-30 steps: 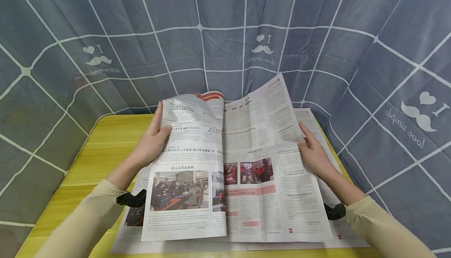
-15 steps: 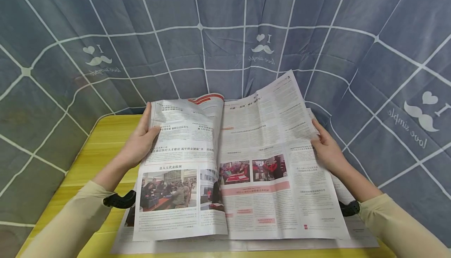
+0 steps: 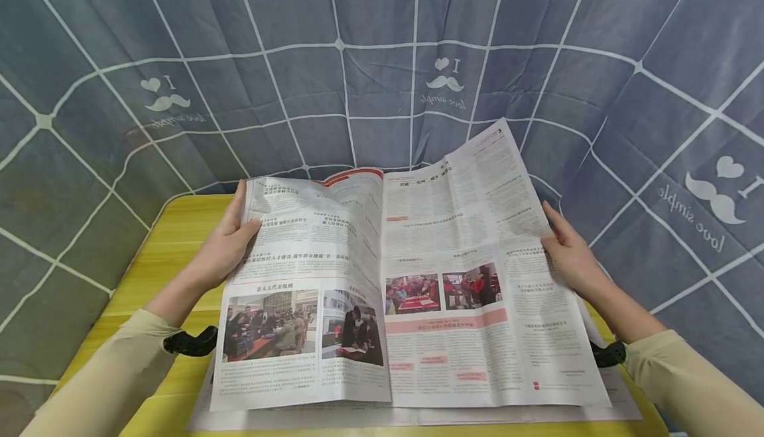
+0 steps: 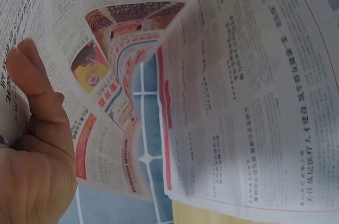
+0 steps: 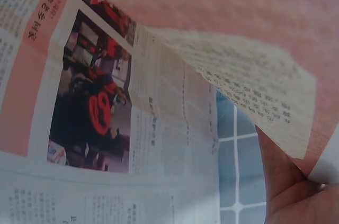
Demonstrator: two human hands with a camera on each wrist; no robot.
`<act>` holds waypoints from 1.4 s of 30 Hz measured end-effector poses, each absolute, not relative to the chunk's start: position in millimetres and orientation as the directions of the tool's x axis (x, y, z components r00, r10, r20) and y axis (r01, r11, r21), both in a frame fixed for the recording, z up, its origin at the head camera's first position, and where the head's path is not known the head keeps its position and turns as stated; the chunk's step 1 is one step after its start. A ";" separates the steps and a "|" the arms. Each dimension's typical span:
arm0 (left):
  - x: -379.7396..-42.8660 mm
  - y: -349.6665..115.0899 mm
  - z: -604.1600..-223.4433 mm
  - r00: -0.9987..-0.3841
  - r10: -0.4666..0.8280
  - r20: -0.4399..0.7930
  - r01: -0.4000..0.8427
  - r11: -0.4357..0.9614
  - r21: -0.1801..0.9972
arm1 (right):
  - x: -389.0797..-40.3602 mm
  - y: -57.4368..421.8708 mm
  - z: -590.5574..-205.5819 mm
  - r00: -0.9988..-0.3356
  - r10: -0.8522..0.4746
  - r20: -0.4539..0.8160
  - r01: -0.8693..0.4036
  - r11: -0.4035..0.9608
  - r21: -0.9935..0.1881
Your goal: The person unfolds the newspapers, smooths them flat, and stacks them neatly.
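Note:
An open newspaper [image 3: 442, 238] spreads between both hands, raised a little above more newspaper sheets [image 3: 322, 417] on the table. My left hand [image 3: 222, 251] grips its left edge, thumb over the printed face and fingers behind the page. At the right edge my right hand [image 3: 570, 251] pinches the page in the same way. The left page bows near the centre fold, and the right page's top corner sticks up. In the left wrist view the left hand [image 4: 39, 144] shows beside the printed sheets; in the right wrist view the right hand [image 5: 296, 192] holds a sheet's edge.
The yellow wood-grain table [image 3: 185, 225] shows at the left and along the front. A grey-blue curtain [image 3: 382, 79] with white grid lines hangs behind and on both sides. Each wrist wears a black band [image 3: 191, 342].
Both hands have moved apart, the left to the left and the right to the right. The newspaper has spread wider, and more of the pages by the fold shows.

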State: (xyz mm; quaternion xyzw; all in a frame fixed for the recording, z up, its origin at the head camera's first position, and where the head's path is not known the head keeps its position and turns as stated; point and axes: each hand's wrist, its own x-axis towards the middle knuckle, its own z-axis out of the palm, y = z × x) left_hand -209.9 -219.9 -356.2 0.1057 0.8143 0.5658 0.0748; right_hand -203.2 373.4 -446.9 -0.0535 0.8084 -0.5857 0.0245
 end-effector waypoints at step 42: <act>-210.3 -280.8 -449.9 -0.958 0.183 -0.222 -0.066 0.612 0.788 | -209.4 415.7 -501.9 -0.993 -0.120 0.007 -0.080 0.621 -0.780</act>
